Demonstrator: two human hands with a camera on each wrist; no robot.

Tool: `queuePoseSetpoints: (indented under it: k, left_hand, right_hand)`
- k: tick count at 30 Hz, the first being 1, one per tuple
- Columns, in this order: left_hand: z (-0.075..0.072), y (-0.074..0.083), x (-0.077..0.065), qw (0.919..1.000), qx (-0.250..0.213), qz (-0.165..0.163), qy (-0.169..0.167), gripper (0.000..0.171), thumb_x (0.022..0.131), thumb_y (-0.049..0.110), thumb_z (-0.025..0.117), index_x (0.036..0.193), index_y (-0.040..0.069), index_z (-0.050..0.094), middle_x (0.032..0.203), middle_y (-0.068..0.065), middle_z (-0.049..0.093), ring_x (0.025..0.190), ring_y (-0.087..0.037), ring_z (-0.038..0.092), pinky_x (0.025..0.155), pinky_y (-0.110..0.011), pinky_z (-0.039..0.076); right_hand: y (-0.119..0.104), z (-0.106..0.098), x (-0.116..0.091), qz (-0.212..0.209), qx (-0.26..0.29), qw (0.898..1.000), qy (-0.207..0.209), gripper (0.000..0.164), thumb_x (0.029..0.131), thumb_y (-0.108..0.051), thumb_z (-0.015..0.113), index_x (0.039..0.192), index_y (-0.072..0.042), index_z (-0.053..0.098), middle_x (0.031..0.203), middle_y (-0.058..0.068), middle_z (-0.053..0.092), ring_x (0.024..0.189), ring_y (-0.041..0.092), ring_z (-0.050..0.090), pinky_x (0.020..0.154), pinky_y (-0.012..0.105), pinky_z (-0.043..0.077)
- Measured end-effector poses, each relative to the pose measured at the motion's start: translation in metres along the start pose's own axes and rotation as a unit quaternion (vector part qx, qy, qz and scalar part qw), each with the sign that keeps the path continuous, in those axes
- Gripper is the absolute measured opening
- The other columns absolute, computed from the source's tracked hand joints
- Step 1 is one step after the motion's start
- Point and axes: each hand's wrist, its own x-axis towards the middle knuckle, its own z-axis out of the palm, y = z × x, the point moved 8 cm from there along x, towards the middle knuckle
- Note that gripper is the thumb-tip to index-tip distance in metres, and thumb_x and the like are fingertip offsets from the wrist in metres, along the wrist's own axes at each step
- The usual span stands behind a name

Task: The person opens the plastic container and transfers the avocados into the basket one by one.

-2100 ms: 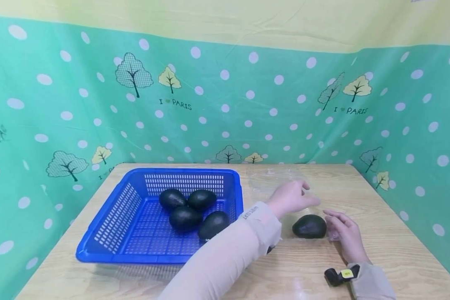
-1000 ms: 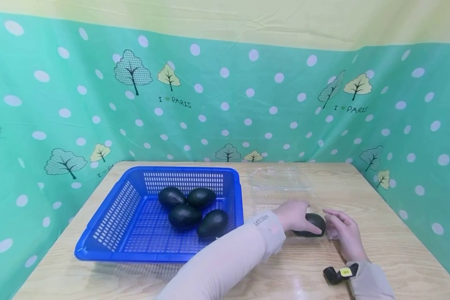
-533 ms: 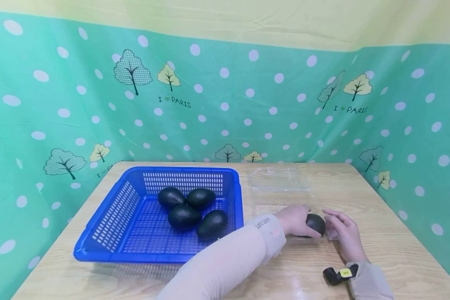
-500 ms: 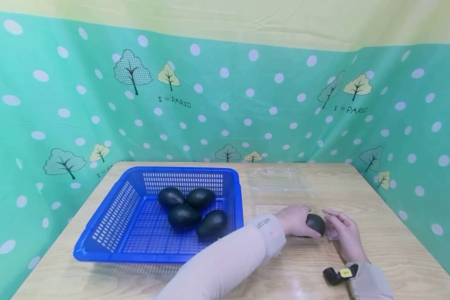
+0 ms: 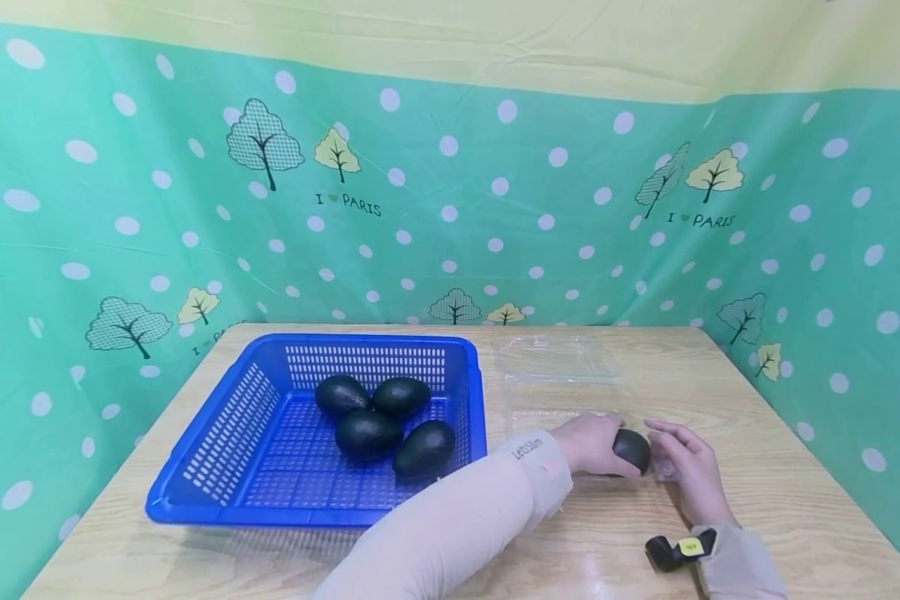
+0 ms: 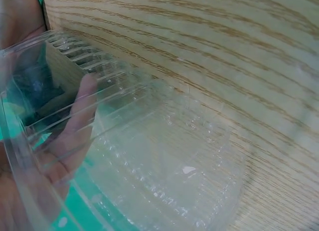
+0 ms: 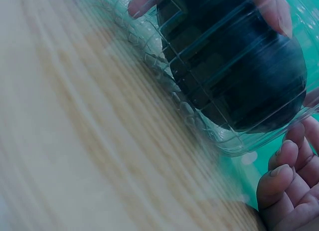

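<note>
My left hand (image 5: pixel 592 443) reaches across to the right and grips a dark avocado (image 5: pixel 633 452) in the near right part of a clear plastic clamshell box (image 5: pixel 536 414). Through the box's ribbed wall, the right wrist view shows that avocado (image 7: pixel 239 66) with left fingertips on both sides of it. Beside the box's right end is my right hand (image 5: pixel 693 475), its curled fingers (image 7: pixel 286 183) pinching the clear edge. In the left wrist view the left hand (image 6: pixel 60 161) shows through the transparent plastic. Several more avocados (image 5: pixel 369 434) lie in a blue basket (image 5: pixel 232 433).
The basket stands on the wooden table (image 5: pixel 780 450), left of the box. The box's clear lid (image 5: pixel 558 358) lies folded open toward the back. A green dotted curtain (image 5: pixel 450 192) surrounds the table's back and sides. A black wrist device (image 5: pixel 678 550) sits on the right wrist.
My left hand has come down from above and behind the avocado and taken hold of it. Over the last half second both hands stay almost still. The right hand keeps its place.
</note>
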Motion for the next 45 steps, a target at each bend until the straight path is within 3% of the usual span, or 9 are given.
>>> queuePoseSetpoints:
  k: [6, 12, 18, 26, 31, 38, 45]
  left_hand:
    - [-0.001, 0.002, -0.001, 0.9999, 0.006, 0.014, 0.005, 0.063, 0.079, 0.049, 0.079, 0.133, 0.025, 0.056, 0.112, 0.007, 0.070, 0.097, -0.004, 0.065, 0.081, -0.014, 0.047]
    - [-0.002, 0.002, 0.000, 0.9997, 0.009, 0.021, 0.010, 0.066, 0.079, 0.048, 0.079, 0.135, 0.024, 0.056, 0.117, 0.008, 0.069, 0.105, -0.004, 0.064, 0.086, -0.015, 0.047]
    - [-0.005, 0.002, 0.002, 0.9993, 0.018, 0.025, 0.022, 0.067, 0.076, 0.046, 0.081, 0.135, 0.023, 0.058, 0.117, 0.009, 0.069, 0.104, -0.004, 0.063, 0.086, -0.014, 0.046]
    - [-0.012, 0.000, 0.005, 0.9980, 0.006, 0.022, 0.059, 0.065, 0.071, 0.044, 0.085, 0.128, 0.023, 0.061, 0.106, 0.008, 0.071, 0.092, -0.004, 0.065, 0.079, -0.014, 0.047]
    - [-0.016, 0.001, 0.004, 0.9971, -0.006, 0.023, 0.073, 0.065, 0.071, 0.044, 0.085, 0.128, 0.024, 0.061, 0.107, 0.008, 0.070, 0.095, -0.004, 0.064, 0.081, -0.015, 0.047]
    - [-0.024, 0.003, -0.001, 0.9949, -0.038, 0.020, 0.092, 0.060, 0.074, 0.048, 0.080, 0.128, 0.028, 0.060, 0.105, 0.010, 0.064, 0.094, -0.004, 0.056, 0.078, -0.017, 0.046]
    - [-0.034, 0.004, -0.006, 0.9857, -0.125, 0.026, 0.110, 0.060, 0.074, 0.044, 0.082, 0.127, 0.026, 0.060, 0.105, 0.008, 0.062, 0.092, -0.004, 0.055, 0.076, -0.018, 0.046]
  right_hand:
    - [-0.001, 0.001, -0.001, -0.001, 0.011, 1.000, -0.002, 0.019, 0.099, -0.018, 0.060, 0.098, -0.033, 0.072, 0.071, -0.012, 0.060, 0.059, 0.003, 0.053, 0.052, 0.019, 0.046]
    - [-0.001, 0.001, -0.002, -0.001, 0.000, 1.000, 0.000, 0.021, 0.098, -0.018, 0.059, 0.098, -0.034, 0.072, 0.073, -0.013, 0.064, 0.063, 0.003, 0.057, 0.053, 0.019, 0.048]
    - [-0.001, 0.001, -0.001, -0.001, 0.009, 1.000, 0.000, 0.019, 0.098, -0.017, 0.060, 0.098, -0.031, 0.073, 0.069, -0.010, 0.060, 0.060, 0.004, 0.053, 0.051, 0.020, 0.046]
    - [0.000, 0.001, -0.001, 0.000, 0.002, 1.000, 0.001, 0.023, 0.099, -0.017, 0.058, 0.095, -0.034, 0.072, 0.066, -0.010, 0.055, 0.058, 0.003, 0.051, 0.050, 0.020, 0.046]
    - [0.000, 0.001, -0.002, -0.001, 0.008, 1.000, -0.007, 0.024, 0.100, -0.016, 0.056, 0.095, -0.034, 0.071, 0.062, -0.010, 0.051, 0.056, 0.004, 0.049, 0.049, 0.020, 0.044]
    - [-0.002, 0.001, 0.000, -0.011, -0.017, 1.000, -0.004, 0.025, 0.101, -0.018, 0.055, 0.091, -0.036, 0.069, 0.060, -0.011, 0.052, 0.054, 0.006, 0.050, 0.050, 0.022, 0.045]
    - [-0.001, 0.001, 0.001, -0.011, 0.018, 1.000, -0.004, 0.031, 0.100, -0.010, 0.052, 0.086, -0.031, 0.069, 0.057, -0.010, 0.049, 0.051, 0.006, 0.049, 0.049, 0.022, 0.045]
